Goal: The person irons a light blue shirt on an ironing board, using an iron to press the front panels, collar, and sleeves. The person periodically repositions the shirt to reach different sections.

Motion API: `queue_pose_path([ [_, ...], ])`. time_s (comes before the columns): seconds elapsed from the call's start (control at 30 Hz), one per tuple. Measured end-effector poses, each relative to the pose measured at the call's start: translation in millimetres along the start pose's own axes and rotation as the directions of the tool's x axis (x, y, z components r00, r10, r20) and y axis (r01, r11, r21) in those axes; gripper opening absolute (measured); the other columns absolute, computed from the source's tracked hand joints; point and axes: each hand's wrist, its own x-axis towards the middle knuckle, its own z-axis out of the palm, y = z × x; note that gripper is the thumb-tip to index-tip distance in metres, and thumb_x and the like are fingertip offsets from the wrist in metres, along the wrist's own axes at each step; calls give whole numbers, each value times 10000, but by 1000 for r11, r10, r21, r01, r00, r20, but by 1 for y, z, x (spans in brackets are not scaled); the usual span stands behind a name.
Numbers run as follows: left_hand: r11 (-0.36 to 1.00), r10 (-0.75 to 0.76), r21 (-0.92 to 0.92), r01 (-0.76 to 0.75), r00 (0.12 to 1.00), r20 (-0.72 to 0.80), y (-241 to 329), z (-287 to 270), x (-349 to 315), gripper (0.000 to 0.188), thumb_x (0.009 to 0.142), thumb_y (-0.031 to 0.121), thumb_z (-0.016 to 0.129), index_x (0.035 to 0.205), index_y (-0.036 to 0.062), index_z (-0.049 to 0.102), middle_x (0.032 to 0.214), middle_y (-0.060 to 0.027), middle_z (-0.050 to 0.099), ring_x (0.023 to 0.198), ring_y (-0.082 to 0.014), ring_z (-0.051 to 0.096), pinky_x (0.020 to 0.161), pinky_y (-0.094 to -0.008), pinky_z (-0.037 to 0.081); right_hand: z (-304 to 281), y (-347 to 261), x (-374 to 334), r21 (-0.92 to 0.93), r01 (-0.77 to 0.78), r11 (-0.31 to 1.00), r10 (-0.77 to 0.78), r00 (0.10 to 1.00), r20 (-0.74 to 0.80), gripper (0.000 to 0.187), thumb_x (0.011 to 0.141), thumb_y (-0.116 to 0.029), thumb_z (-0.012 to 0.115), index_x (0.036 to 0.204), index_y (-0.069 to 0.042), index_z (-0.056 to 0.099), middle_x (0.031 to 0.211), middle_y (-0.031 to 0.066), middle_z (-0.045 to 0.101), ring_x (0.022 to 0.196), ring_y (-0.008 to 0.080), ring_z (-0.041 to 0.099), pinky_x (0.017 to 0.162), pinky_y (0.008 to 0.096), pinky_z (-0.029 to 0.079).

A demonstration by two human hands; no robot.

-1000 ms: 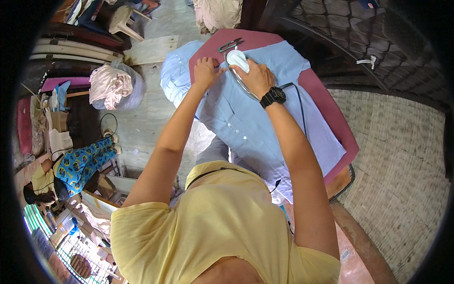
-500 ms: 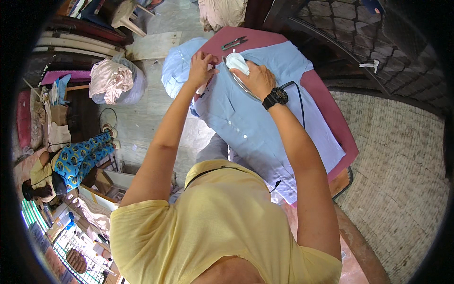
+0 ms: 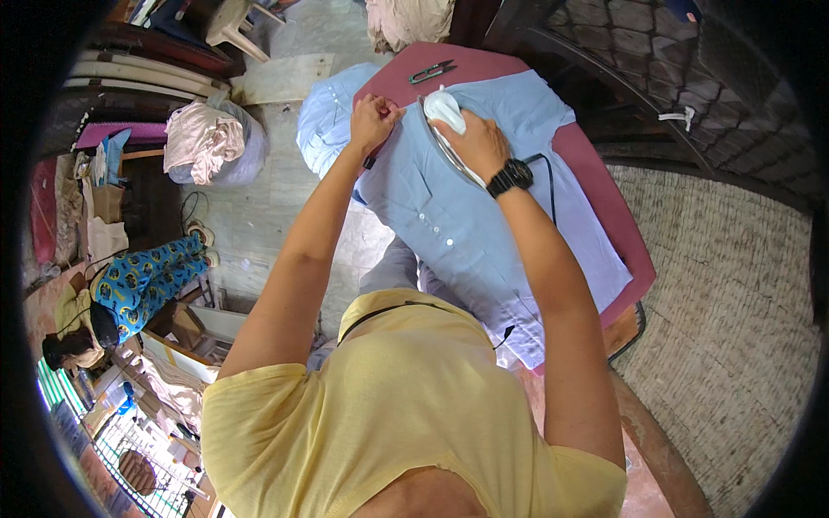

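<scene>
A light blue shirt (image 3: 466, 220) with a row of small white buttons lies spread over a dark pink ironing board (image 3: 589, 177). My right hand (image 3: 477, 145), below a black watch, is closed around a white clothes iron (image 3: 444, 108), whose soleplate rests on the shirt. At the board's left edge, my left hand (image 3: 375, 123) has its fingers bent and pinched at the cloth's border; its palm side is hidden. Bunched light blue cloth (image 3: 328, 112) hangs past the edge beside it. Dark thread snips (image 3: 432, 72) lie on the board's far end.
The iron's black cord (image 3: 553, 186) runs beside my right wrist. A dark metal grille (image 3: 639, 69) stands at the far right. Left of the board, pale cloth (image 3: 205, 140) tops a bundle on the floor. Another person (image 3: 147, 285) is farther left, near shelves and boxes.
The iron has turned slightly and slid a little to the right and nearer in my right hand. My left hand's fingers have drawn together and curled at the cloth's edge.
</scene>
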Motion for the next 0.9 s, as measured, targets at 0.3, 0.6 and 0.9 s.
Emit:
queue_pose_path([
  [0.3, 957, -3, -291, 2, 1000, -2, -12, 1, 4, 215, 743, 216, 822, 764, 43, 696, 730, -62, 616, 693, -210, 548, 661, -339, 445, 15, -12, -13, -59, -36, 998, 37, 999, 15, 603, 848, -595, 627, 1093, -45, 663, 862, 287, 671, 818, 480, 643, 715, 543, 513],
  [0.6, 969, -79, -231, 92, 995, 68, -10, -7, 6, 214, 745, 277, 814, 811, 88, 739, 735, -55, 617, 697, -205, 577, 649, -344, 455, 13, 9, -88, -56, 41, 998, -37, 997, 66, 559, 859, -574, 626, 1040, -48, 672, 800, 252, 678, 749, 441, 662, 666, 527, 527],
  [0.9, 966, -185, -121, 227, 940, 286, -5, -23, 23, 211, 766, 329, 802, 806, 128, 750, 779, -27, 714, 717, -151, 645, 688, -306, 485, 4, -5, -46, -104, 196, 975, -183, 975, 130, 558, 853, -573, 630, 1041, -50, 684, 817, 229, 690, 768, 419, 671, 683, 510, 532],
])
